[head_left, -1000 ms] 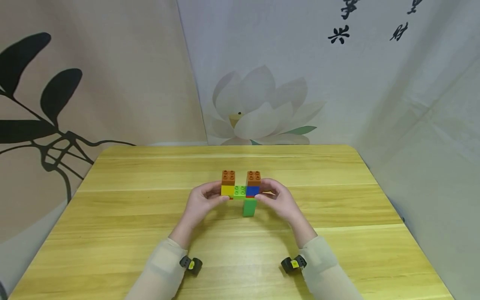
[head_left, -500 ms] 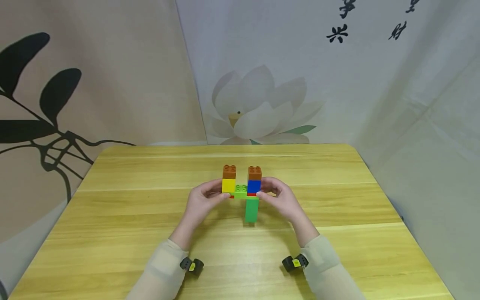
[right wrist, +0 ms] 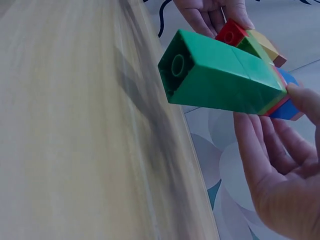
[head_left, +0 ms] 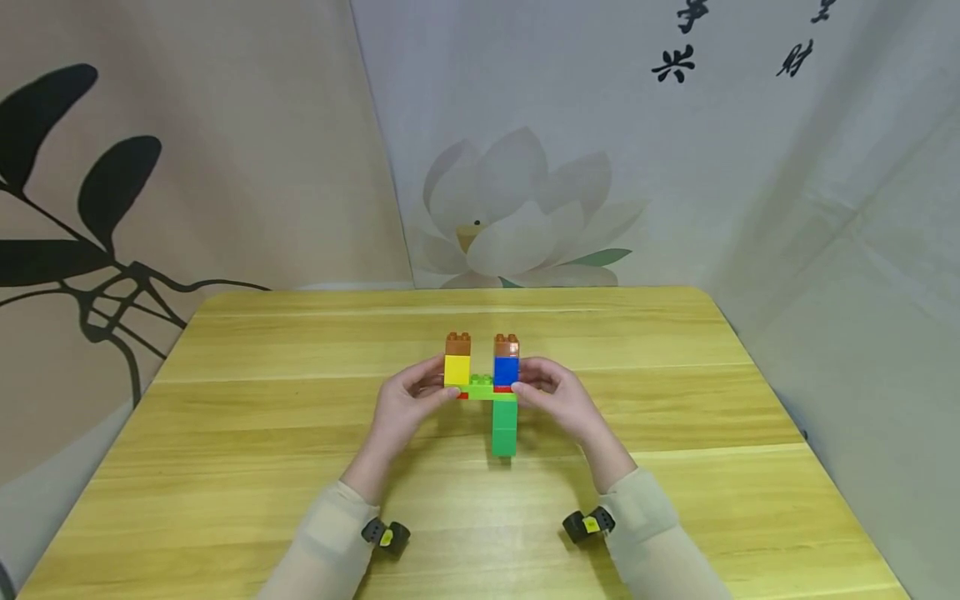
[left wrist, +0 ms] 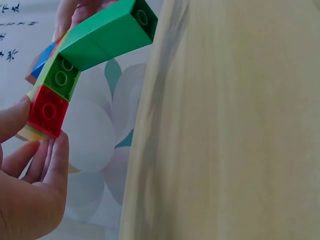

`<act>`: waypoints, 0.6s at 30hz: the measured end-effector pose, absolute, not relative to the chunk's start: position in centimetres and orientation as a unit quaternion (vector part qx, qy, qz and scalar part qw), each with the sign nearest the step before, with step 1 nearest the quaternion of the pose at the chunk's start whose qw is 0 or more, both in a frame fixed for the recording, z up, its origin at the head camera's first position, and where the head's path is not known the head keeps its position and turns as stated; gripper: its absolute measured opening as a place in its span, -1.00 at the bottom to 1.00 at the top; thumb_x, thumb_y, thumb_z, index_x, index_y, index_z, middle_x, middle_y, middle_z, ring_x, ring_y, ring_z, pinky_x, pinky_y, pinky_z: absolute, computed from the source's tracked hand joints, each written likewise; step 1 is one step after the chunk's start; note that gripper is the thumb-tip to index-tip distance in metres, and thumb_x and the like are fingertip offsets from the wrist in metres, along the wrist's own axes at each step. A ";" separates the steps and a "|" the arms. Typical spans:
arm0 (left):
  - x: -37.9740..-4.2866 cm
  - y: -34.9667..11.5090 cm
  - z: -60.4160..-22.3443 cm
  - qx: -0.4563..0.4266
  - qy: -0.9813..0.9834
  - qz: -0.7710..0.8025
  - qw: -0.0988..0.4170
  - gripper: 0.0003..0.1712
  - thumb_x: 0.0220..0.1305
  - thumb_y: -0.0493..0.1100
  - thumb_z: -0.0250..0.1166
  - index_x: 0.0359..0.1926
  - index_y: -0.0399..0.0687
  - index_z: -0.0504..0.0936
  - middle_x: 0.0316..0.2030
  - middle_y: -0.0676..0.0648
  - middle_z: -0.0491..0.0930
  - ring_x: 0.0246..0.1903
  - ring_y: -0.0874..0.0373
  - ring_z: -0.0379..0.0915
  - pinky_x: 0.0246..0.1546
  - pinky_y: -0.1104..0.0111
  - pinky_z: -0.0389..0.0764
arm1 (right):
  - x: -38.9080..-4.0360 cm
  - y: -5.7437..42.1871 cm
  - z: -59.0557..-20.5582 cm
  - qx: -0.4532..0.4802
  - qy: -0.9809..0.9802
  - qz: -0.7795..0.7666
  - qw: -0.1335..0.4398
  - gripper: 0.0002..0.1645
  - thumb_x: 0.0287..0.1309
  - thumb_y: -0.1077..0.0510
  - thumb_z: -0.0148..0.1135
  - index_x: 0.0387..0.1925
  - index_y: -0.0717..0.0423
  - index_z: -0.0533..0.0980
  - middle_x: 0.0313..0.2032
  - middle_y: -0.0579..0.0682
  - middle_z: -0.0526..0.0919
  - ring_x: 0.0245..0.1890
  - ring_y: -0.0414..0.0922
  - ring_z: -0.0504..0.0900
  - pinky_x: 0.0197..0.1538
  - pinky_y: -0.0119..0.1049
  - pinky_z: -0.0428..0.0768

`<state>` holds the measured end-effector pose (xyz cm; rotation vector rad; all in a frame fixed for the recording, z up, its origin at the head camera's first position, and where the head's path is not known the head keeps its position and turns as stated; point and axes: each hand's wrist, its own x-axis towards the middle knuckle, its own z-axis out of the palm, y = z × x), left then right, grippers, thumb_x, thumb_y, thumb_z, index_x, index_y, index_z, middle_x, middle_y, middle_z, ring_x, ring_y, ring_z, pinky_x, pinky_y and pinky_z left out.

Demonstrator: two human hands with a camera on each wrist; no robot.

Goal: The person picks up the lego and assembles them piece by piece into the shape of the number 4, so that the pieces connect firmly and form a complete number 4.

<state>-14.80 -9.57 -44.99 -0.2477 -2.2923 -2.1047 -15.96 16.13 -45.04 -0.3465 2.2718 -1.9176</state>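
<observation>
Both hands hold one toy-brick assembly above the table in the head view. My left hand pinches its left end, at a yellow brick topped by a brown brick. At the right end my right hand grips beside a blue brick, also topped by a brown brick. A light green brick joins the two sides. Beneath the right end hang stacked green bricks. The left wrist view shows a red brick under the left end and the hollow undersides.
A wooden table spreads below both hands. Behind it hangs a pale cloth printed with a lotus, leaves and characters. A black wrist camera sits on the left sleeve and another wrist camera on the right.
The assembly has tipped, so the brown bricks' tops show less and the green column's front shows more, its lower end reaching further down in view. Both hands keep their hold, nearly in place.
</observation>
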 end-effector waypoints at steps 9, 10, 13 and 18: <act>-14.5 -9.2 -45.2 -0.042 -0.746 -0.665 0.001 -0.35 0.14 -0.27 0.48 0.28 -0.12 0.54 0.18 -0.12 0.55 0.03 -0.06 0.54 -0.09 0.37 0.65 | -16.0 15.9 -45.4 -0.090 0.747 -0.651 0.100 -0.41 0.29 0.21 0.30 0.27 0.35 0.39 -0.01 0.24 0.57 -0.08 -0.01 0.58 -0.08 -0.25 0.68; -14.5 -9.2 -45.2 -0.036 -0.747 -0.664 -0.002 -0.37 0.15 -0.26 0.48 0.27 -0.11 0.55 0.18 -0.11 0.55 0.03 -0.05 0.53 -0.09 0.38 0.65 | -16.0 15.9 -45.3 -0.086 0.749 -0.649 0.101 -0.41 0.29 0.20 0.30 0.28 0.35 0.38 -0.02 0.22 0.57 -0.08 -0.01 0.57 -0.08 -0.24 0.68; -14.5 -9.1 -45.3 -0.022 -0.743 -0.669 -0.008 -0.41 0.17 -0.26 0.46 0.25 -0.11 0.57 0.18 -0.10 0.56 0.03 -0.04 0.53 -0.09 0.41 0.64 | -16.0 15.9 -45.4 -0.072 0.758 -0.639 0.105 -0.40 0.30 0.16 0.30 0.29 0.32 0.39 -0.03 0.18 0.57 -0.06 -0.01 0.55 -0.05 -0.22 0.67; -14.8 -9.1 -45.8 -0.006 -0.731 -0.682 -0.016 -0.46 0.19 -0.30 0.44 0.22 -0.17 0.59 0.17 -0.15 0.56 0.03 -0.07 0.51 -0.11 0.47 0.62 | -16.4 15.8 -45.9 -0.052 0.771 -0.623 0.120 -0.36 0.30 0.09 0.31 0.32 0.26 0.39 -0.02 0.15 0.56 -0.04 0.00 0.52 0.01 -0.17 0.64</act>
